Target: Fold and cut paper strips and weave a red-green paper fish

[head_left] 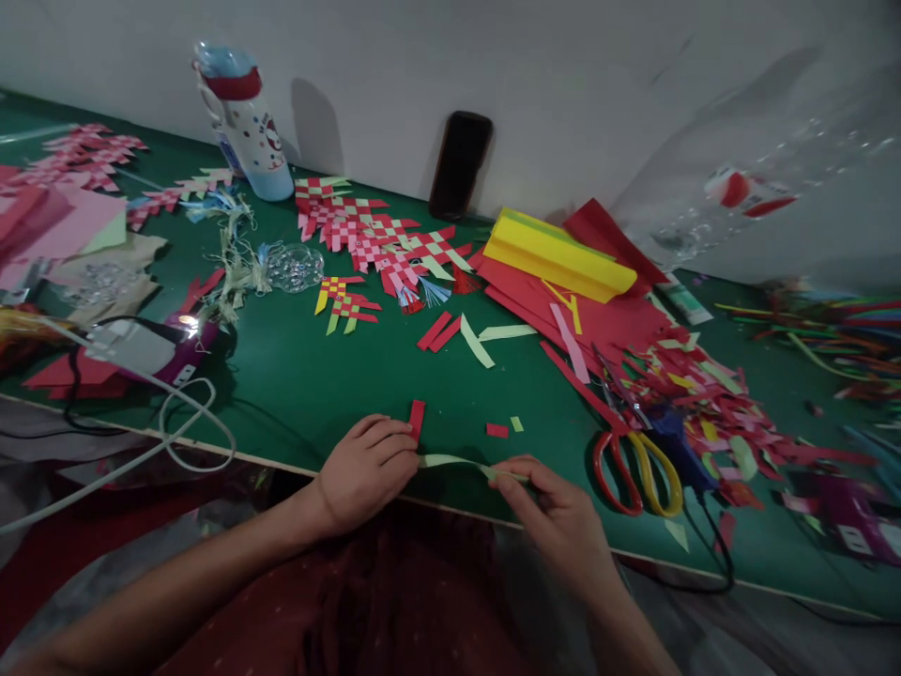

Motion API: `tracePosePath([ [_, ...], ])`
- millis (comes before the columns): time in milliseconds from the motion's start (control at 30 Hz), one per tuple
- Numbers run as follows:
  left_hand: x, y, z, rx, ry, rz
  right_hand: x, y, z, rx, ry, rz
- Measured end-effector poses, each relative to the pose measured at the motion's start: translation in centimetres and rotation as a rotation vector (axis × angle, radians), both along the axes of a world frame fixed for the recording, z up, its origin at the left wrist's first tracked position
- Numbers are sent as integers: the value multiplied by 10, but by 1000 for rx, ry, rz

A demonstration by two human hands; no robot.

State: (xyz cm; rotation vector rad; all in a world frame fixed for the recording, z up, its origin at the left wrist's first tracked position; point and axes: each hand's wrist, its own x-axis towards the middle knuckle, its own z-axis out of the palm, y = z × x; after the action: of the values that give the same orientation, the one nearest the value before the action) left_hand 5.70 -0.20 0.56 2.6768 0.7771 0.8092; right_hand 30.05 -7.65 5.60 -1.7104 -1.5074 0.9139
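Strip (454, 460), pale green, over desk (282, 371) at six o'clock | light, limp, creasable, I'd judge; hold near ends | right grip (556, 507) pinches three-o'clock end; left grip (370, 469) covers nine-o'clock end, closure hidden from me

Matt ppr strip (456, 460), smooth surf.

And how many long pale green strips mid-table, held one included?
3: one held strip between the left hand and right hand; beyond them, a slanted strip and a nearly level strip. Others may be hidden under the left hand.
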Motion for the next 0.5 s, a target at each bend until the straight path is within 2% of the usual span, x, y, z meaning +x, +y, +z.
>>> tracePosePath([
  [167, 7, 9, 12, -147, -80, 56, 5, 14, 4, -27, 105, -101],
  [267, 11, 15, 24, -375, -148, 119, 5, 27, 3, 6, 238, -196],
  [367, 13, 20, 39, -631, -184, 196, -1, 42, 1, 91, 521, -269],
  [433, 13, 22, 47, -733, -212, 223, -10, 52, -1, 112, 691, -208],
  [500, 13, 24, 53, -796, -238, 220, -21, 59, -4, 71, 756, -128],
])
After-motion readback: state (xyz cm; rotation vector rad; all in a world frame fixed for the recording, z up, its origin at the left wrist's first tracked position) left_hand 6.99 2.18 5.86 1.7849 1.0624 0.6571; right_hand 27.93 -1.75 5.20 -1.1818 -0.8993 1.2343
